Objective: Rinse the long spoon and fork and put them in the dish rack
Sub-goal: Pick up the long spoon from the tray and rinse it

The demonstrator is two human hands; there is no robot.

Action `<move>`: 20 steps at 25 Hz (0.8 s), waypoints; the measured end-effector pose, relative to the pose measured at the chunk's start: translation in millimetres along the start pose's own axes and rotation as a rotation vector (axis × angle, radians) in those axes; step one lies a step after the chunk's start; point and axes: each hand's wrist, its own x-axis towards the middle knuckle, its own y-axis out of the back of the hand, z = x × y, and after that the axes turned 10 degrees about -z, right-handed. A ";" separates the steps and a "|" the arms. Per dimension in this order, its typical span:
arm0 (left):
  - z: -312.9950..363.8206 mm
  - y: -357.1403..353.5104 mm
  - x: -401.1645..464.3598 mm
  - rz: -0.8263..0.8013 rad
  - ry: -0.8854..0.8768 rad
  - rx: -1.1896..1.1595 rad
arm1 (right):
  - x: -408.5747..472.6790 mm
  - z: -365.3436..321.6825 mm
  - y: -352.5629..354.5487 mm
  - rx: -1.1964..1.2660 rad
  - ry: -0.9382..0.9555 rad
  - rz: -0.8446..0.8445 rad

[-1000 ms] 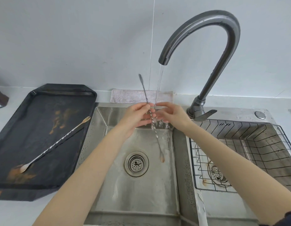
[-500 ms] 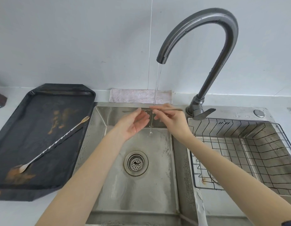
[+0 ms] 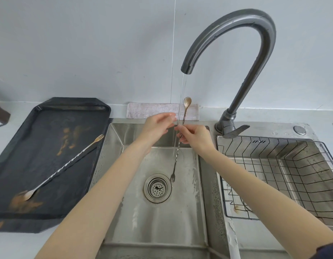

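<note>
While water runs, right hand (image 3: 194,136) pinches utensil (image 3: 177,146) upright in stream; left hand (image 3: 158,124) loose beside it. Second utensil (image 3: 65,165) unrinsed on tray (image 3: 50,221); rack (image 3: 274,174) bare.

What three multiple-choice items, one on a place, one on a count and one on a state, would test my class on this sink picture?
1. Where does the second long utensil lie?
A. in the dish rack
B. on the dark tray
C. in the sink basin

2. How many drain strainers show?
A. one
B. two
C. three

3. What is the tap doing?
A. running
B. shut off
C. dripping onto the tray

Key: 1 B, the second long utensil lies slantwise on the dark tray. 2 B, one sits in the sink basin and a second is partly visible under the dish rack. 3 A, a thin stream falls from the tap beside the long utensil pinched in the right hand.
</note>
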 end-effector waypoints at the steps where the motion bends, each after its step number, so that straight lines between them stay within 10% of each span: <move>1: 3.8 -2.3 3.1 -0.005 -0.011 0.015 | -0.8 -0.4 -0.8 -0.006 -0.007 -0.007; 20: 11.2 -17.7 30.3 0.100 -0.037 0.014 | -1.3 -1.8 1.6 -0.118 -0.001 0.025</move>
